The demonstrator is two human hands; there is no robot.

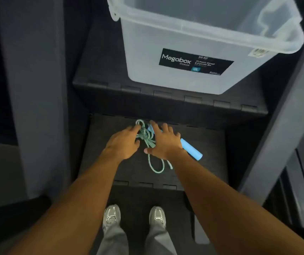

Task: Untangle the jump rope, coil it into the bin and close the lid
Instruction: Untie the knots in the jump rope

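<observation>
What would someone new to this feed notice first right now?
The big translucent Megabox bin stands open on the upper dark step, at the top of the view. On the lower step, the left hand and right hand spread their fingers over a knotted teal jump rope, its light blue handle sticking out from beneath the right hand.

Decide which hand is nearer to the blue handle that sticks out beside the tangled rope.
Right. The right hand lies over one end of the blue handle; the left hand sits on the far side of the rope tangle, apart from the handle.
</observation>
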